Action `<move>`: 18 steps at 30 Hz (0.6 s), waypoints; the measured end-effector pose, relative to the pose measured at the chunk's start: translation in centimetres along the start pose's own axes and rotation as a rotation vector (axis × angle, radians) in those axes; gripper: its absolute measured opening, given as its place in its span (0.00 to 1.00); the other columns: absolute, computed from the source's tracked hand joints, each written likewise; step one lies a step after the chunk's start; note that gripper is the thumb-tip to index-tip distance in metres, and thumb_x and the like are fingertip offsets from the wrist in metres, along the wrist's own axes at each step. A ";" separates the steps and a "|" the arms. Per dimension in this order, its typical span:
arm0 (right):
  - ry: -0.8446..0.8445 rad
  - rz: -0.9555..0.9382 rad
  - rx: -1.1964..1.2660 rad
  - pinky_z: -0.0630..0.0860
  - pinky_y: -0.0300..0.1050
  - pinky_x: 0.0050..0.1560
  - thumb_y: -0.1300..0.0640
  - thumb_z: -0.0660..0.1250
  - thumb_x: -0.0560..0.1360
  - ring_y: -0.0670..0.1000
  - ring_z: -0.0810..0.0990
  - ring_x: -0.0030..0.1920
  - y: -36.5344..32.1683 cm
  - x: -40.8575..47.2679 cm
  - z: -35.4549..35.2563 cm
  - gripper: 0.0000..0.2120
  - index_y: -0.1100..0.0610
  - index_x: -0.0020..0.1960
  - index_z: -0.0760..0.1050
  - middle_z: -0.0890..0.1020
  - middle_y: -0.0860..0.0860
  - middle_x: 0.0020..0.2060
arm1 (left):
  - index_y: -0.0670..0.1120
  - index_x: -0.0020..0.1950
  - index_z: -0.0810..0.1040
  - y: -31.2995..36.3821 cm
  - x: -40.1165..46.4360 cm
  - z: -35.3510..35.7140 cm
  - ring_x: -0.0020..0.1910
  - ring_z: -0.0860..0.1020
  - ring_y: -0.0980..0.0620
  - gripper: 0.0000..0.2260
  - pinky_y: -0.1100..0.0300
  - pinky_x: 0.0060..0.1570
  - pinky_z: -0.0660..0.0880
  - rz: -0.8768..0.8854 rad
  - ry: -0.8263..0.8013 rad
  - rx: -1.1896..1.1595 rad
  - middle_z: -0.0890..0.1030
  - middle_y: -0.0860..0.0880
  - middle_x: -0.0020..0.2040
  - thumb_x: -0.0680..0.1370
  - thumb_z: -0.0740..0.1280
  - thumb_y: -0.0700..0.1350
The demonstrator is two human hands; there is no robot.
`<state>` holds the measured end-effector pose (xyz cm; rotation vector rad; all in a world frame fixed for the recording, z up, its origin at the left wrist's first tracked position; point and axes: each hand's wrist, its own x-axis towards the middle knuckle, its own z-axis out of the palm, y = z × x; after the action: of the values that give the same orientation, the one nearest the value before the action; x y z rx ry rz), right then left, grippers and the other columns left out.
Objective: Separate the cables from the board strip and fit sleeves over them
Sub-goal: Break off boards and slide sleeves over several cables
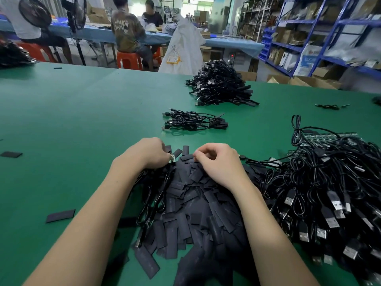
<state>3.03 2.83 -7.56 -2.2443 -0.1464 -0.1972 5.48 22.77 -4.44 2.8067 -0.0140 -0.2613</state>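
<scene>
On the green table (86, 112), a heap of black sleeves (198, 205) lies in front of the person. The left hand (149, 152) rests at the heap's far left edge, fingers curled round a small pale board piece (172, 158) whose cable (152, 201) trails back along the heap's left side. The right hand (216, 162) sits on the heap's far end, finger and thumb pinching a sleeve (190, 156). Right of the heap sprawls a big tangle of cables (329, 193) over green board strips (321, 139). Beyond the heap lie a small bundle (193, 120) and, farther off, a tall pile (222, 85).
</scene>
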 end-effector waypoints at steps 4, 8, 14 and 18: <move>0.002 -0.007 0.001 0.68 0.22 0.35 0.50 0.70 0.77 0.35 0.79 0.38 -0.5 -0.1 0.1 0.07 0.48 0.42 0.84 0.84 0.40 0.35 | 0.44 0.52 0.82 0.3 -0.2 -0.1 0.50 0.78 0.42 0.14 0.58 0.45 0.72 0.005 -0.026 0.038 0.81 0.44 0.49 0.79 0.64 0.52; -0.013 -0.008 0.008 0.67 0.22 0.34 0.49 0.70 0.77 0.35 0.79 0.38 -0.8 -0.2 0.1 0.07 0.47 0.42 0.84 0.84 0.40 0.35 | 0.43 0.52 0.83 0.4 -0.5 -0.1 0.49 0.80 0.43 0.12 0.53 0.48 0.78 -0.013 0.007 0.022 0.82 0.44 0.48 0.76 0.65 0.49; 0.003 0.003 0.113 0.71 0.24 0.37 0.49 0.69 0.77 0.36 0.82 0.40 -1.2 -0.2 0.1 0.05 0.46 0.45 0.83 0.86 0.42 0.38 | 0.45 0.40 0.83 1.5 -0.9 -0.8 0.29 0.78 0.52 0.08 0.66 0.29 0.72 0.028 0.107 -0.176 0.83 0.48 0.36 0.74 0.70 0.49; 0.009 0.073 0.357 0.78 0.42 0.39 0.50 0.70 0.78 0.46 0.86 0.38 -1.7 -0.4 0.2 0.04 0.49 0.47 0.81 0.87 0.45 0.37 | 0.47 0.38 0.80 2.1 -1.3 -0.8 0.33 0.75 0.49 0.05 0.59 0.38 0.74 0.128 0.022 -0.490 0.80 0.48 0.35 0.73 0.73 0.45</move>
<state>2.41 4.00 -6.49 -1.8902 -0.0864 -0.1294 4.40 21.06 -2.76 2.3101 -0.1091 -0.1746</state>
